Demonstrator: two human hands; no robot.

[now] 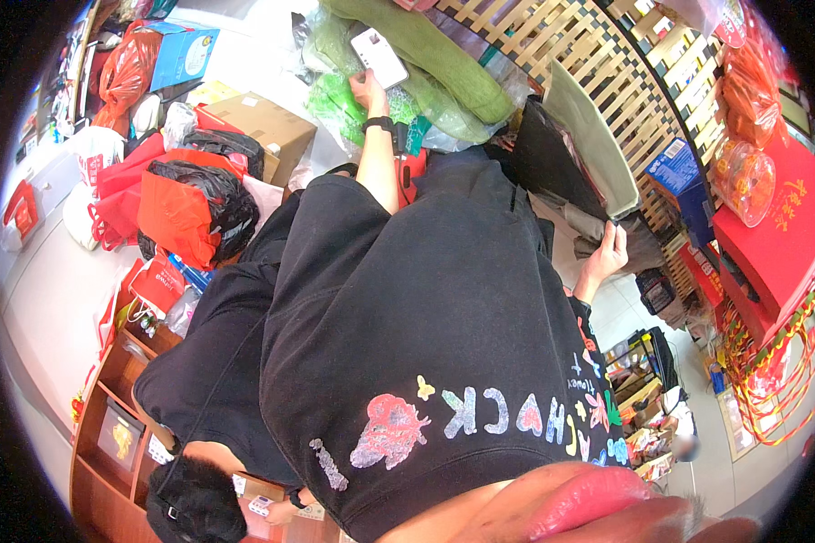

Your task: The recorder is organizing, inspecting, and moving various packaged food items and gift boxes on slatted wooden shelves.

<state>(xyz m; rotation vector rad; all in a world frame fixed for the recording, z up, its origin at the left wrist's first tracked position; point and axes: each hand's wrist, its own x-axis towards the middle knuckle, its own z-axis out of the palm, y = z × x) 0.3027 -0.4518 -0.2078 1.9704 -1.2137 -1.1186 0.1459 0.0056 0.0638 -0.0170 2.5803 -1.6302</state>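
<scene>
My left hand [369, 91], with a black band at the wrist, holds a flat white phone-like device [379, 58] with rounded corners. Beneath and beside it lie a green cloth [448, 68], clear plastic wrap and a bright green bag [336, 105]. At the right, the fingers of my right hand [611, 248] are closed at the lower corner of a pale grey flap [592, 136], which stands tilted against a black panel [553, 159]. Grey fabric [577, 224] hangs just below that flap.
A person in black [210, 380] bends close at my left, a hand [282, 510] on a small white device, by a wooden shelf [102, 461]. Red bags [176, 210] and a cardboard box [265, 129] are left. Right are a slatted wooden rack [604, 68] and a red box [781, 231].
</scene>
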